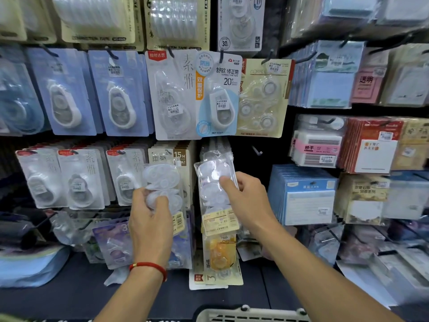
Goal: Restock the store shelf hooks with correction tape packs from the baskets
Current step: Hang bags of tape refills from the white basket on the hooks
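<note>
Correction tape packs: one clear pack [162, 189] at centre frame gripped by left hand [149, 219], fingers curled round its lower half. Second clear pack [214, 182] just right of it, pinched by right hand [246, 201], thumb on front; top seems already up at a hook, can't confirm. Basket [250, 316] at bottom edge. Bare hook [257, 151] right of centre. To do well: line the pack's hang hole on the hook tip, keep it upright, slide fully back, label facing out.

A stationery shop: price-stickered correction tape packs [218, 94] hang on shelf hooks [257, 151], sticky-note pads [325, 89] alongside.
</note>
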The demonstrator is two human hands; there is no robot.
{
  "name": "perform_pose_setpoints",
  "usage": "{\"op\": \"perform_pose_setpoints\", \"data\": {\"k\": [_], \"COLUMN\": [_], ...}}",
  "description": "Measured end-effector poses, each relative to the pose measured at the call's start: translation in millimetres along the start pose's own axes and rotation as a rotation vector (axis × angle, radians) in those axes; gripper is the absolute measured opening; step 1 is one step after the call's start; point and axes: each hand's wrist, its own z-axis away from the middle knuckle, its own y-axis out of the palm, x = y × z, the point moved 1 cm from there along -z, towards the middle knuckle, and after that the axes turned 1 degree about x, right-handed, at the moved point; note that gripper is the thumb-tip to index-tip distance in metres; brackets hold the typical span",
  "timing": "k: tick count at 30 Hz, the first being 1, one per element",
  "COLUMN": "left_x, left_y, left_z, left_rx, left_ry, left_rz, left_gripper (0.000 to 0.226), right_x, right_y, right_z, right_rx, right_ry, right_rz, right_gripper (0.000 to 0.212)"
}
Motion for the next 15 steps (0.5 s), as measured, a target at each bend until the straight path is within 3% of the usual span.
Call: {"op": "perform_pose_setpoints", "data": {"k": [12, 15], "left_x": [0.6, 0.4], "left_y": [-2.1, -2.7], "left_z": [-2.3, -0.8], "left_rx": [-0.023, -0.030], "left_ry": [0.014, 0.012], "left_rz": [0.007, 0.012], "left_gripper": [0.009, 0.013], "right_x": [6.2, 2.6], "right_y": [1.9, -2.6], "right_z": [-4.8, -6.3], "right_rx": [-0.025, -0.023], "right_ry": [0.203, 0.161], "right_rz": [-0.246, -0.081], "right_gripper": [0.047, 0.040]}}
